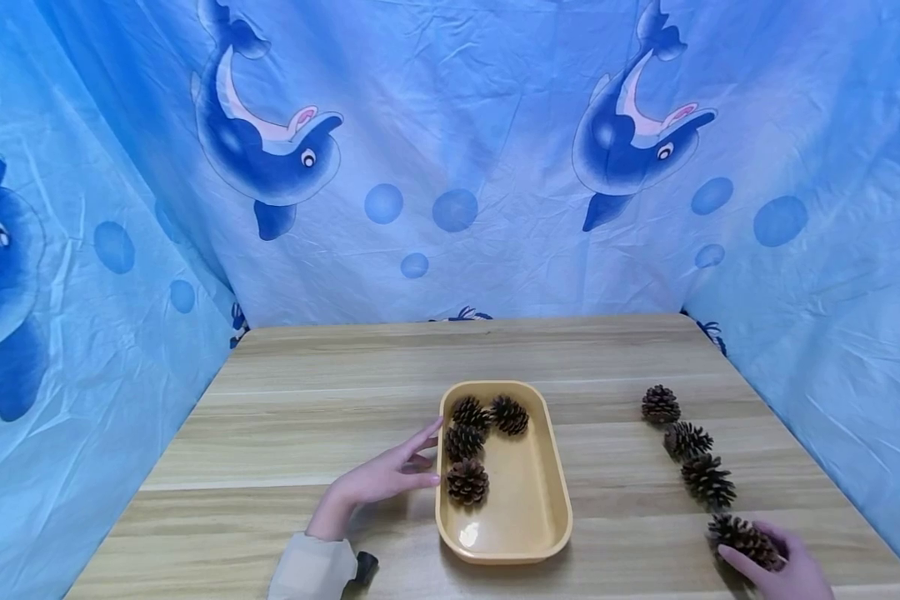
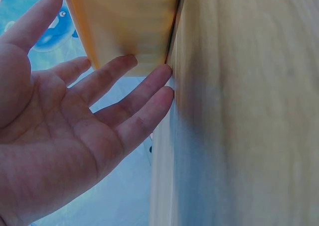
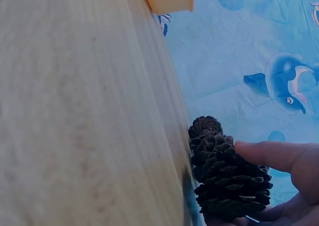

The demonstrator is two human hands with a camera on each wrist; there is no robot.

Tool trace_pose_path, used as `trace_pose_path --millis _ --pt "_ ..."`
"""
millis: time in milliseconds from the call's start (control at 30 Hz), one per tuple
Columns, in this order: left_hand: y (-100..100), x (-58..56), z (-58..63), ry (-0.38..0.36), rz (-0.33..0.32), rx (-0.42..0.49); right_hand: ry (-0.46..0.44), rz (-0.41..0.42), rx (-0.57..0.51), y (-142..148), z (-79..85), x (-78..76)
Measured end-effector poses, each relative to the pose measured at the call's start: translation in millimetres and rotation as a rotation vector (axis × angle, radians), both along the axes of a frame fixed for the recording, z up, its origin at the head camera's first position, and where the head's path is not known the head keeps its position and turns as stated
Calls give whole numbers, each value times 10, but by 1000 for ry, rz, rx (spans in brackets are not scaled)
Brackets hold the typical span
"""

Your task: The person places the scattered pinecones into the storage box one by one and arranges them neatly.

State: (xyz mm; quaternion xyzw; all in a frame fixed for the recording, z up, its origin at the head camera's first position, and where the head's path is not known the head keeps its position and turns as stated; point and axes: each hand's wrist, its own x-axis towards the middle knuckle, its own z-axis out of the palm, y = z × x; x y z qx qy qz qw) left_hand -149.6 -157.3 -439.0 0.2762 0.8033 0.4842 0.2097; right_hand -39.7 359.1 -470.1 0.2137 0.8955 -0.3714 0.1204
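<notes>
A yellow rectangular tray (image 1: 506, 553) stands on the table, with several brown pine cones (image 1: 468, 482) lying along its left side and far end. My left hand (image 1: 378, 479) touches the tray's left wall with fingers spread and fairly straight; the left wrist view shows its palm and fingertips against the wall. At the near right, my right hand (image 1: 791, 571) holds a pine cone (image 1: 742, 540) between thumb and fingers. In the right wrist view that pine cone (image 3: 232, 186) hides part of the ones behind it.
Beyond the held one, more pine cones (image 1: 708, 481) form a slanting row up the right side of the table (image 1: 307, 400). Blue dolphin-print cloth (image 1: 450, 125) hangs behind and at both sides. A small black object (image 1: 365, 568) is by the left sleeve.
</notes>
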Motion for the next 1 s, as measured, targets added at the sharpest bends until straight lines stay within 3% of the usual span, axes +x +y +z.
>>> trace_pose_path --millis 200,600,833,1000 --pt "7 3 2 -3 -1 0 29 -33 5 -80 124 30" --pt "6 7 5 -4 7 -8 184 106 77 -375 401 -75" --pt "5 8 3 -4 11 -7 177 150 47 -583 534 -131" --pt "1 4 1 -2 10 -3 264 184 22 -732 578 -142"
